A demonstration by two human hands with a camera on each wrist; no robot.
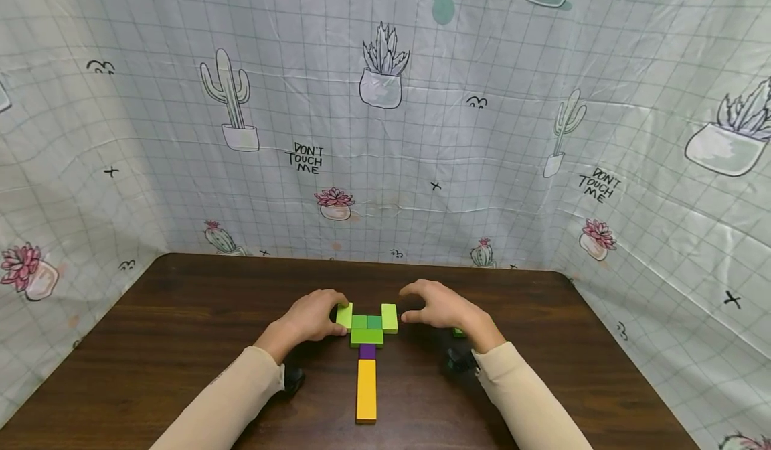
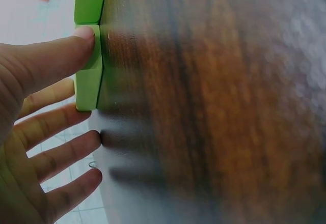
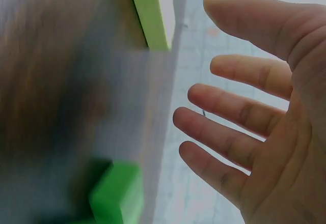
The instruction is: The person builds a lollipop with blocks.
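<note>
A flat figure of wooden-looking blocks lies on the table. My left hand (image 1: 311, 315) pinches the light green block (image 1: 345, 314) at its upper left; the left wrist view shows the thumb on the near face of that block (image 2: 90, 89), with fingers behind it. My right hand (image 1: 442, 305) hovers right of the other light green block (image 1: 389, 318), apart from it. Its fingers (image 3: 229, 124) are spread and hold nothing. Between the light green blocks sit two darker green pieces (image 1: 359, 321) and a wider green block (image 1: 367, 337). Below come a purple block (image 1: 367, 351) and a long yellow block (image 1: 366, 391).
Partly hidden by the right forearm, another green block (image 1: 458, 333) lies on the dark wood table (image 1: 181, 343); the right wrist view shows a green block (image 3: 116, 196) too. A cactus-print sheet (image 1: 289, 88) hangs behind and beside the table.
</note>
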